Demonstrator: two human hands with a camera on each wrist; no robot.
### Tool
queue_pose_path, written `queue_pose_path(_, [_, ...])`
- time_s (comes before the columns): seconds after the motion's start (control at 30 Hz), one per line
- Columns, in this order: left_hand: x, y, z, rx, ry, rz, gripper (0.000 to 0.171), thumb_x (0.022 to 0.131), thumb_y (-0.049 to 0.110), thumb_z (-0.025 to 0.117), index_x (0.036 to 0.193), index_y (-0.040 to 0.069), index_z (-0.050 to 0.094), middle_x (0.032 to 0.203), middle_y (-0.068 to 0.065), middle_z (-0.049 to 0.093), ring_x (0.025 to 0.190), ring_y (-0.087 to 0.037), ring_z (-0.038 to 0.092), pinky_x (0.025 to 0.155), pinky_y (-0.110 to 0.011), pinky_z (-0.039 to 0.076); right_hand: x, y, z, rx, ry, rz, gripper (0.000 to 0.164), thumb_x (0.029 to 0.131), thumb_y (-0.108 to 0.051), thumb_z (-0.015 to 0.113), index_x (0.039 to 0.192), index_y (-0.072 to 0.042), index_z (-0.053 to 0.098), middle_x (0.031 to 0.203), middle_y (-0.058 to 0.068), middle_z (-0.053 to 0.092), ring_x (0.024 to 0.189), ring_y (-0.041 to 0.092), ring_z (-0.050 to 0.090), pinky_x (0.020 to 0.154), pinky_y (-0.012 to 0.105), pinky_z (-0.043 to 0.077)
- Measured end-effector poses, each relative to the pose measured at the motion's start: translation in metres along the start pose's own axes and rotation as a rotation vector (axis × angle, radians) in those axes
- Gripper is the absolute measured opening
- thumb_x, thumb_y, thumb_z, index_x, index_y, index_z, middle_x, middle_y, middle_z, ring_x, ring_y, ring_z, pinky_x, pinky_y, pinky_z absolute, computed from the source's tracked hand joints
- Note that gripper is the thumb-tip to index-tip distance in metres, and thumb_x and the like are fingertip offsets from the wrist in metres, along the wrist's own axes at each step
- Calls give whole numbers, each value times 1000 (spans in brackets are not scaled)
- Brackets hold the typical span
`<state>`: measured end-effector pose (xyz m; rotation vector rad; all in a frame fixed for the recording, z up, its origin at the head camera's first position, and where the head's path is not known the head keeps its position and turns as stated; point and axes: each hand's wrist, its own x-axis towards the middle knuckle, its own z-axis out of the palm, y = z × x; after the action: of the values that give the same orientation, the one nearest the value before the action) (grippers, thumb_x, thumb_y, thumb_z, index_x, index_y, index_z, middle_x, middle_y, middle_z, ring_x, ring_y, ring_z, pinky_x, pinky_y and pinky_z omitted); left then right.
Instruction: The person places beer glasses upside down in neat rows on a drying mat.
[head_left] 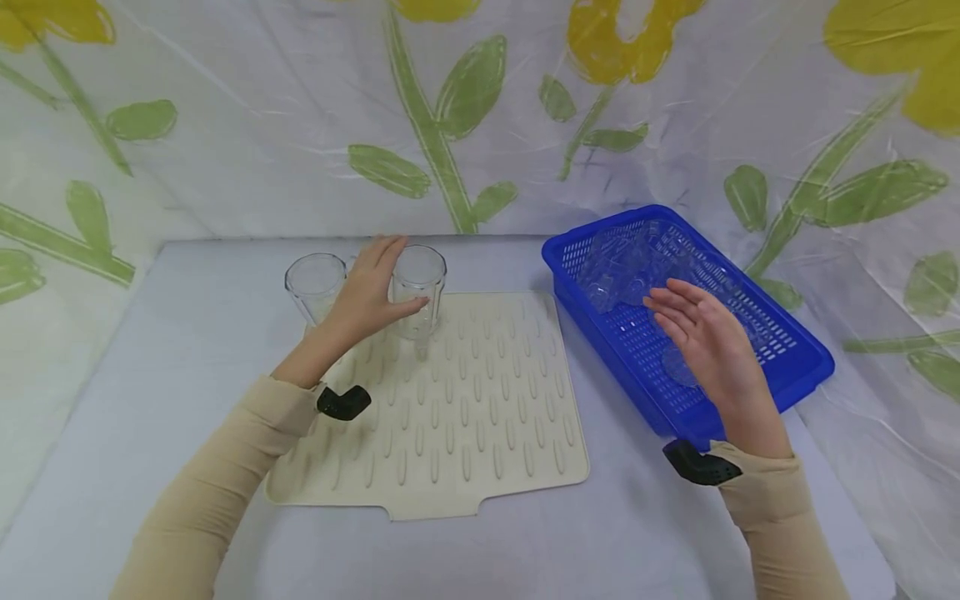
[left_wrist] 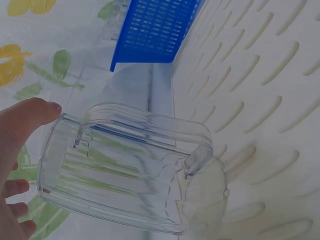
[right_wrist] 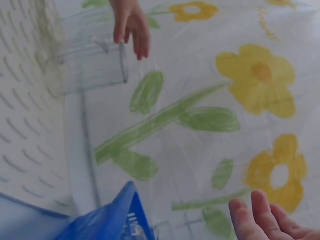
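A clear glass mug (head_left: 424, 283) stands upright on the far left part of the cream ridged mat (head_left: 487, 487), its handle (left_wrist: 150, 120) facing the near side. My left hand (head_left: 369, 287) is at this mug's rim, thumb and fingers spread apart; in the left wrist view the thumb tip is right at the rim. Left of that hand stands a second clear glass (head_left: 313, 279), partly behind the wrist. My right hand (head_left: 708, 346) hovers over the blue basket (head_left: 611, 362) with fingers extended, holding nothing. Several clear glass pieces (head_left: 630, 262) lie in the basket, partly hidden by this hand.
The mat lies on a white-covered table (head_left: 187, 350), a tab at its near edge. To its right, the basket sits at an angle with raised slotted walls. A white curtain (head_left: 285, 125) with painted yellow flowers hangs behind the table. Dark wrist devices (head_left: 343, 402) sit on both sleeves.
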<state>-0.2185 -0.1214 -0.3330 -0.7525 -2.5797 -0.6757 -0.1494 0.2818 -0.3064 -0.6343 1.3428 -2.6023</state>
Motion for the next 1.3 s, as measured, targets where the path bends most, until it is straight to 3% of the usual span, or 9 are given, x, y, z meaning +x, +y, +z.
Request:
queue_pose_path(0.27, [0, 2, -2, -6, 13, 67, 78, 62, 39, 61, 121, 2, 26, 119, -10, 27, 112, -20, 15, 88, -35, 17, 0, -2, -13, 142, 4, -1, 37, 87, -5, 22, 119, 11, 18, 115, 26, 28, 110, 36, 16, 89, 35, 11])
queue_pose_path(0.5, [-3, 5, -2, -14, -29, 2, 80, 65, 42, 58, 124, 3, 20, 124, -11, 20, 115, -18, 3, 89, -37, 13, 1, -9, -20, 134, 45, -35, 34, 86, -2, 20, 117, 12, 23, 113, 26, 31, 109, 35, 18, 89, 34, 12])
queue_pose_path(0.63, [-4, 8, -2, -13, -15, 9, 82, 64, 41, 58, 124, 0, 20, 125, -13, 19, 115, -19, 2, 90, -37, 11, 2, -13, -24, 116, 100, -46, 33, 86, -2, 21, 116, 12, 26, 112, 25, 33, 109, 35, 19, 89, 34, 13])
queue_pose_path(0.73, [-5, 10, -3, -13, 7, 26, 82, 63, 40, 59, 123, -1, 20, 125, -13, 20, 115, -19, 2, 90, -37, 11, 1, -15, -38, 81, 137, -65, 34, 85, -2, 27, 116, 11, 25, 113, 25, 32, 109, 34, 19, 89, 34, 14])
queue_pose_path(0.8, [-6, 13, -4, -23, 14, 26, 83, 63, 40, 60, 123, -1, 20, 125, -13, 19, 115, -18, 1, 90, -38, 11, 1, -13, -65, 70, 159, -84, 36, 84, -2, 32, 117, 11, 25, 114, 25, 32, 109, 34, 20, 89, 34, 15])
queue_pose_path(0.87, [-7, 16, -4, -54, 14, 17, 84, 63, 39, 60, 124, 0, 18, 126, -12, 18, 115, -18, 0, 90, -38, 10, 1, -9, -104, 16, 197, -115, 37, 82, 1, 36, 117, 9, 27, 114, 24, 33, 107, 34, 23, 89, 34, 17])
queue_pose_path(1.0, [-10, 23, -6, -150, 6, -8, 86, 63, 38, 61, 125, 1, 13, 128, -8, 12, 115, -17, -1, 90, -36, 9, -1, -2, -158, -300, 315, -184, 36, 81, -1, 40, 116, 4, 31, 112, 22, 37, 105, 30, 30, 86, 31, 23])
queue_pose_path(1.1, [-10, 27, -7, -193, 10, -11, 88, 63, 38, 61, 126, 3, 10, 129, -4, 9, 115, -15, 0, 90, -34, 9, -3, -2, -159, -535, 405, -210, 37, 80, -6, 44, 115, 1, 34, 112, 20, 38, 105, 27, 31, 86, 29, 25])
queue_pose_path(1.3, [-12, 30, -6, -217, 22, 9, 88, 63, 35, 62, 126, 1, 10, 129, -6, 9, 115, -16, 1, 91, -32, 9, -8, -6, -148, -793, 532, -171, 39, 77, -14, 51, 114, -9, 39, 109, 11, 42, 103, 19, 34, 82, 22, 26])
